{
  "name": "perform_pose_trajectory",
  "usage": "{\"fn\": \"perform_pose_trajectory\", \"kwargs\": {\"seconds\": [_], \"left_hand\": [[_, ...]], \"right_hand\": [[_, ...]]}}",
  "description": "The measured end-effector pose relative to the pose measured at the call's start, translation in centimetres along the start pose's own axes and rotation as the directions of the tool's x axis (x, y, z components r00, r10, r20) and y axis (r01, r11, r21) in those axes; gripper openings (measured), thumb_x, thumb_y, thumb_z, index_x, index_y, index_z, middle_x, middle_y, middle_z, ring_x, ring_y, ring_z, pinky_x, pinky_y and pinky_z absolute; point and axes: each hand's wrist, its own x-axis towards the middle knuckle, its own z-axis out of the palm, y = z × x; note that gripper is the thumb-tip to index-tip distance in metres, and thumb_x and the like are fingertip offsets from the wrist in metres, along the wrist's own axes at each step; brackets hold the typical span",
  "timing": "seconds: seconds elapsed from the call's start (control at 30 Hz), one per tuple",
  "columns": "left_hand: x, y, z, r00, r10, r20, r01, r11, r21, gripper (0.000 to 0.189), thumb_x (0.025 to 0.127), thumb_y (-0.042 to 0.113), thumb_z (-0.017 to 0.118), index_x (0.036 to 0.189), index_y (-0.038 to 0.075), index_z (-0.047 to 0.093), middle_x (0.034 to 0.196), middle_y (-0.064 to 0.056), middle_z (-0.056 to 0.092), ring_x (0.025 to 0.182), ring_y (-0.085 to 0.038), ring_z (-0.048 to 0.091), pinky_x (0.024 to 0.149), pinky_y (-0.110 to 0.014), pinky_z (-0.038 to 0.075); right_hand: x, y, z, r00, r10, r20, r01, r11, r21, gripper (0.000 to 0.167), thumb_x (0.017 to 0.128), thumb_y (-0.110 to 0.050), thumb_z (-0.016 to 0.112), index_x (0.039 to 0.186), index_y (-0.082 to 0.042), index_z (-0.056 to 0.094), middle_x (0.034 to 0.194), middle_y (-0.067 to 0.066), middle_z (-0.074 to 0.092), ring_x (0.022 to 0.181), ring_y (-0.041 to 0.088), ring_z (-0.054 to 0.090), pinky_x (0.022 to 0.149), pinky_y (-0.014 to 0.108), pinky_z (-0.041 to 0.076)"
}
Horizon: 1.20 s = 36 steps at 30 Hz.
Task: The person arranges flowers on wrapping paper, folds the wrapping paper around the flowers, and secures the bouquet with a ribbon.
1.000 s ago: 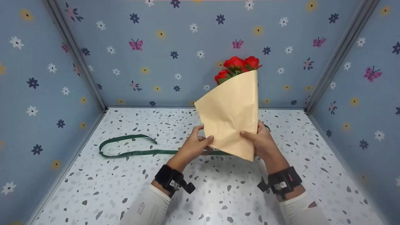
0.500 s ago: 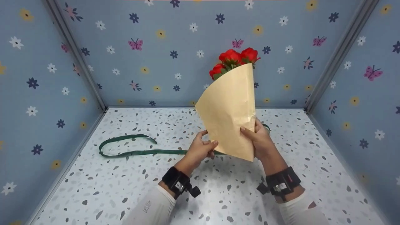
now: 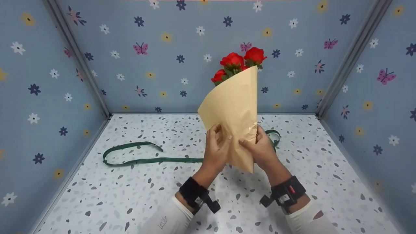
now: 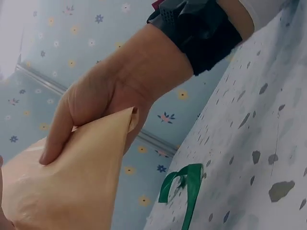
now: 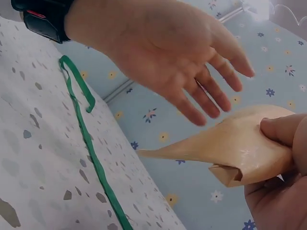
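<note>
A bouquet of red roses (image 3: 232, 60) rises from a cone of tan wrapping paper (image 3: 235, 100), held up over the table. My right hand (image 3: 265, 151) grips the paper low on its right side, thumb in front and fingers behind. At the lower left of the cone is my left hand (image 3: 216, 151), overlapping the paper in the head view. The right wrist view shows that left hand (image 5: 163, 52) with its fingers extended and spread beside the loose paper flap. The rolled lower end of the paper (image 5: 228, 175) points towards that camera. The stems are hidden inside.
A green ribbon (image 3: 143, 161) lies across the speckled table (image 3: 130, 191), looped at its left end and again behind my right hand. Flower-patterned panels (image 3: 182, 74) enclose the back and both sides. Each wrist wears a black camera strap (image 3: 289, 191).
My left hand has let go of the paper's lower left edge and moved right and up over the front of the cone. The bouquet has shifted left, still in my right hand.
</note>
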Motion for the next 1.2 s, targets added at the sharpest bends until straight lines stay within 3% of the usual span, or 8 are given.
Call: {"fn": "perform_pose_trajectory", "kwargs": {"seconds": [0.2,0.37,0.57,0.73,0.87,0.97,1.07,1.2], "left_hand": [[0.4,-0.8,0.1,0.976,-0.191,0.107,0.214,0.935,-0.283,0.071,0.121,0.035,0.052,0.179,0.014,0.017,0.175,-0.019,0.045,0.161,-0.033,0.051,0.133,-0.051,0.044],[1.3,-0.2,-0.6,0.956,-0.265,0.127,0.294,0.852,-0.433,0.061,0.120,0.029,0.056,0.172,0.010,0.031,0.166,-0.018,0.055,0.147,-0.027,0.063,0.123,-0.040,0.054],[2.1,0.0,-1.2,0.909,-0.403,0.107,0.396,0.753,-0.525,0.061,0.110,0.015,0.075,0.161,0.006,0.044,0.151,-0.018,0.066,0.132,-0.025,0.072,0.114,-0.038,0.062],[2.4,-0.2,-1.2,0.911,-0.407,0.069,0.382,0.767,-0.516,0.064,0.105,0.005,0.079,0.160,0.003,0.046,0.147,-0.020,0.066,0.128,-0.027,0.073,0.111,-0.040,0.064],[2.5,-0.4,-1.2,0.923,-0.383,0.017,0.338,0.793,-0.507,0.066,0.101,0.002,0.081,0.158,0.002,0.047,0.145,-0.021,0.067,0.125,-0.028,0.075,0.109,-0.040,0.065],[2.6,-0.5,-1.1,0.928,-0.371,-0.044,0.299,0.808,-0.508,0.071,0.097,0.000,0.084,0.158,0.004,0.048,0.144,-0.021,0.068,0.123,-0.028,0.076,0.108,-0.040,0.065],[2.6,-0.7,-1.2,0.931,-0.351,-0.097,0.258,0.824,-0.504,0.078,0.093,-0.003,0.086,0.160,0.006,0.047,0.145,-0.021,0.068,0.125,-0.029,0.075,0.108,-0.040,0.065],[2.7,-0.9,-1.5,0.935,-0.340,-0.102,0.248,0.832,-0.496,0.087,0.092,-0.006,0.087,0.164,0.011,0.041,0.148,-0.019,0.064,0.129,-0.030,0.073,0.109,-0.039,0.064]], "right_hand": [[-0.9,1.1,2.2,0.990,0.006,0.142,-0.017,0.997,0.076,0.089,0.101,-0.002,0.082,0.172,-0.012,0.028,0.144,0.025,0.071,0.111,0.025,0.082,0.094,0.040,0.069],[-1.3,1.5,3.5,0.974,-0.007,0.225,-0.003,0.999,0.041,0.088,0.101,-0.005,0.084,0.169,-0.012,0.029,0.136,0.026,0.075,0.105,0.026,0.083,0.089,0.040,0.070],[-1.7,1.5,4.4,0.976,-0.018,0.216,0.036,0.996,-0.077,0.092,0.098,-0.013,0.091,0.170,-0.009,0.034,0.143,0.027,0.072,0.116,0.025,0.080,0.096,0.037,0.068],[-2.2,1.6,4.9,0.989,-0.113,0.100,0.131,0.972,-0.197,0.084,0.094,-0.021,0.096,0.161,-0.008,0.047,0.133,0.020,0.077,0.110,0.025,0.079,0.090,0.034,0.068],[-2.6,1.6,4.9,0.958,-0.286,-0.021,0.249,0.863,-0.439,0.088,0.088,-0.037,0.101,0.154,-0.009,0.050,0.136,0.016,0.068,0.118,0.029,0.068,0.101,0.040,0.060],[-2.7,1.7,4.7,0.941,-0.333,-0.060,0.248,0.800,-0.547,0.098,0.088,-0.041,0.101,0.162,-0.009,0.045,0.147,0.018,0.060,0.128,0.032,0.061,0.106,0.047,0.056],[-2.6,1.9,4.4,0.970,-0.243,-0.033,0.199,0.857,-0.475,0.089,0.092,-0.032,0.098,0.162,-0.008,0.050,0.141,0.019,0.070,0.120,0.031,0.071,0.099,0.046,0.063],[-2.2,2.3,4.2,0.994,-0.107,0.021,0.107,0.921,-0.375,0.054,0.094,-0.028,0.096,0.134,-0.003,0.072,0.106,0.014,0.081,0.089,0.020,0.078,0.077,0.033,0.065]]}}
